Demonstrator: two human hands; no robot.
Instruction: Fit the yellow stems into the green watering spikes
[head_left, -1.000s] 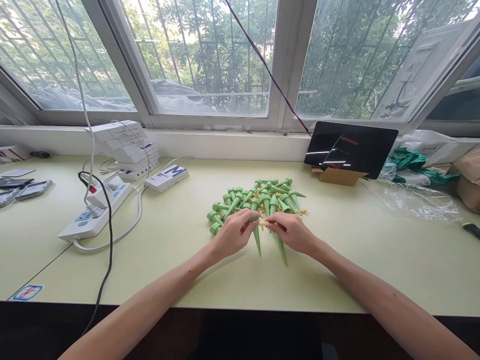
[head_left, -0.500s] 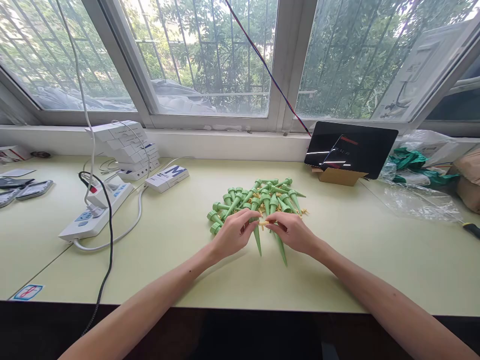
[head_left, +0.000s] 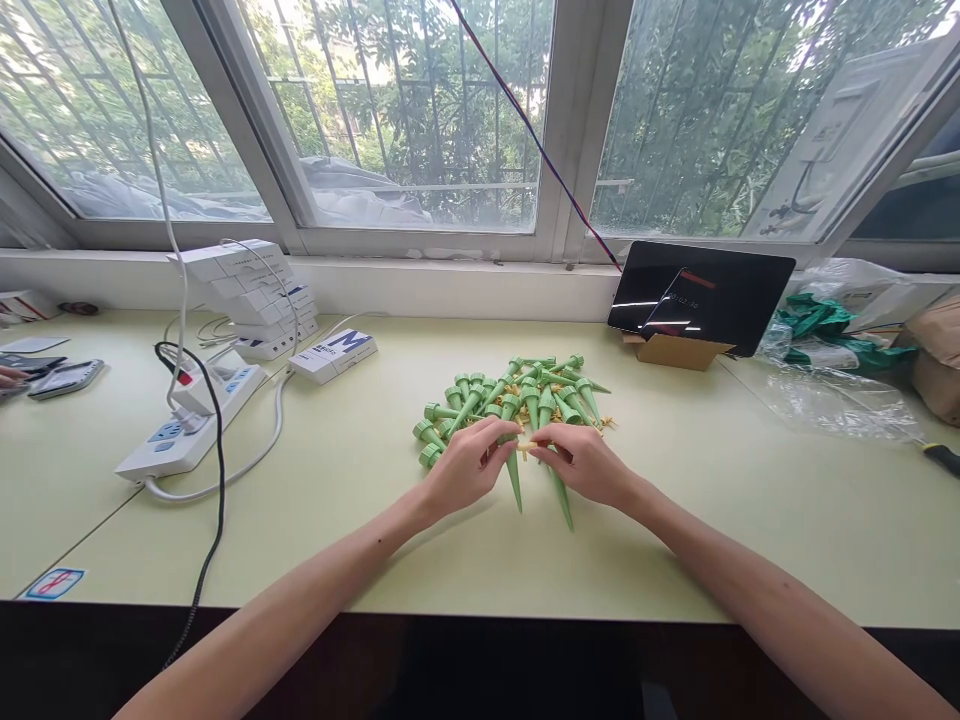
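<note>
A heap of green cone-shaped plastic spikes (head_left: 517, 395) with small yellow parts among them lies in the middle of a pale green table (head_left: 360, 470). My left hand (head_left: 465, 465) is closed in a pinch on one green spike (head_left: 514, 482) whose tip points toward me. My right hand (head_left: 589, 462) is closed on a second green spike (head_left: 561, 497) beside it. Between the fingertips of both hands sits a small yellow piece (head_left: 527, 447), and the two hands almost touch at the near edge of the heap.
A white power strip (head_left: 191, 425) with a black cable (head_left: 214, 520) lies at the left, behind it stacked white boxes (head_left: 251, 290). Phones (head_left: 64, 378) and another person's fingertip (head_left: 9, 376) are at far left. A dark tablet (head_left: 701, 297) leans on a cardboard box; plastic bags (head_left: 832, 370) at right.
My hands and the spikes have hardly moved. Another person's fingertip has appeared at the far left edge by the phones.
</note>
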